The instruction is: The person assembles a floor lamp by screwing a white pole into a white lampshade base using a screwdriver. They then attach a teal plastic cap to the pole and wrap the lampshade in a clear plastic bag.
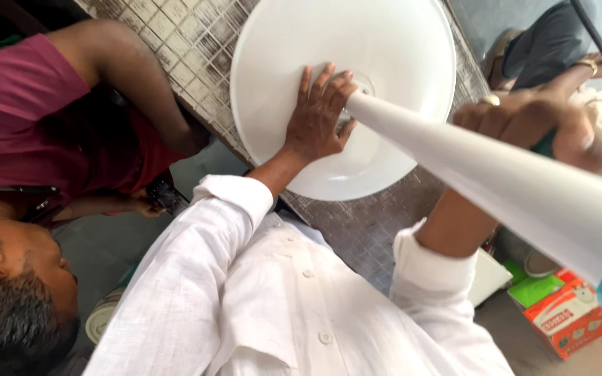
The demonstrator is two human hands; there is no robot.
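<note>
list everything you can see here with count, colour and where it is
round base: 1, white, lying on the tiled table at top centre
pole: 1, white, running from the middle of the base toward the lower right
tiled table: 1, grey and beige, under the base
cardboard box: 1, red and white, on the floor at lower right
green flat thing: 1, beside the box
second person: 1, maroon top, at left, holding a small dark object
third person: 1, grey clothing, top right, only partly seen
white shirt: 1, on the wearer, bottom centre
left hand: flat on the base beside the pole's foot
right hand: grip closed round something behind the pole, ring on a finger
</note>
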